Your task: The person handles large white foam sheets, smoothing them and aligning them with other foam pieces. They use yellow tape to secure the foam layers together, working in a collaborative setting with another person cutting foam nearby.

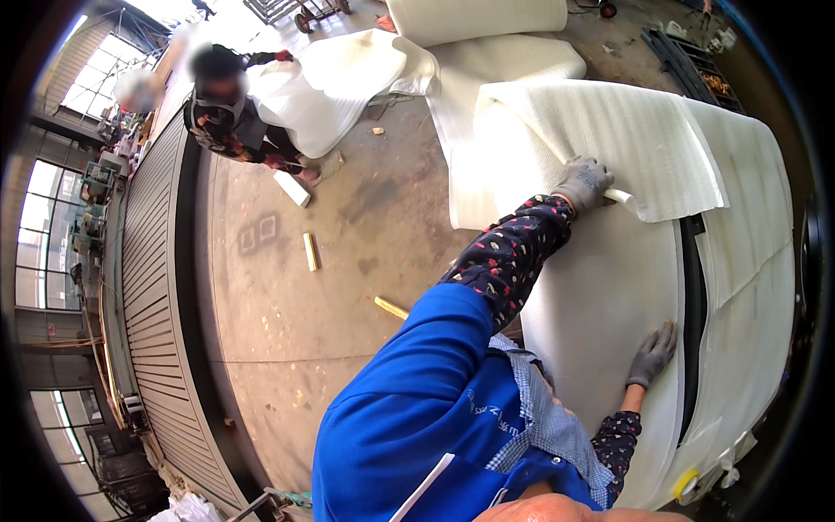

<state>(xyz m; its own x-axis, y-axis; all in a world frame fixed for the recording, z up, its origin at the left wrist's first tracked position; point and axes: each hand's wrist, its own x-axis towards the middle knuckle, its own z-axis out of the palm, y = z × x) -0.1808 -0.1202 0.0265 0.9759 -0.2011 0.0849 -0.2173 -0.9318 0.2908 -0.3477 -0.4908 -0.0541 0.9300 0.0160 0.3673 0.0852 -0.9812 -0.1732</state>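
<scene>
My left hand (pixel 584 183), in a grey glove, is closed on the folded edge of a white foam sheet (pixel 626 143), which is doubled back over the pile. My right hand (pixel 654 352), gloved as well, lies flat with its fingers stretched out on a smooth white panel (pixel 600 296), close to the panel's right edge. A black strip (pixel 691 322) runs along that edge. Beyond the strip, more white foam sheeting (pixel 752 252) covers the right side.
A roll of tape (pixel 685 484) sits at the lower right. Large white foam rolls (pixel 478 19) lie at the far side. At the far left, another person (pixel 228 113) handles a foam sheet (pixel 326 91). Yellow strips (pixel 310 251) lie on the concrete floor (pixel 287 331), beside stacked dark ribbed panels (pixel 161 261).
</scene>
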